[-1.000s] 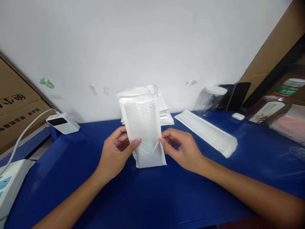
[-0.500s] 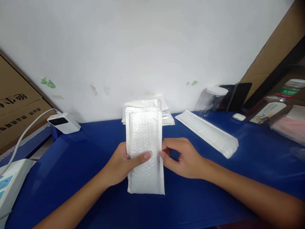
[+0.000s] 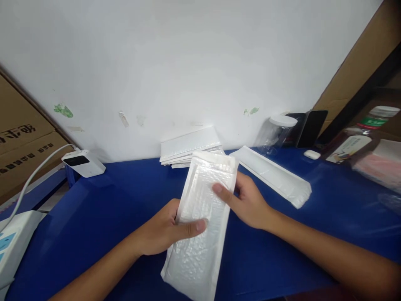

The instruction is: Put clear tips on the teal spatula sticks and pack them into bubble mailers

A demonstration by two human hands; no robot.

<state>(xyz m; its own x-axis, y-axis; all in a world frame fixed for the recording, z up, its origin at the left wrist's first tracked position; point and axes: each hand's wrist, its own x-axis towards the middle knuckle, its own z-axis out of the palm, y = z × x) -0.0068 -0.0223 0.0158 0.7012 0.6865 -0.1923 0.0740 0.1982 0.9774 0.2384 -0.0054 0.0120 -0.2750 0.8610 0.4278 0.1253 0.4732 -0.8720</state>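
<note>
A white bubble mailer is held up over the blue table, its top leaning to the right. My left hand grips its left edge, thumb across the front and fingers hidden behind. On the upper right edge my right hand is closed too, its thumb pressed on the front face. Behind the mailer, a stack of similar white mailers lies against the wall. Another white mailer lies by itself to the right, slanting toward me.
The blue table meets a white wall. On the left are a white device with a cable, a power strip and a cardboard box. On the right stand a clear jar, a dark phone, a white case and a bottle.
The mailer has come lower and nearer, tilting its top to the right. My right hand has gone from pinching its right edge to gripping the upper right with the thumb on the front.
</note>
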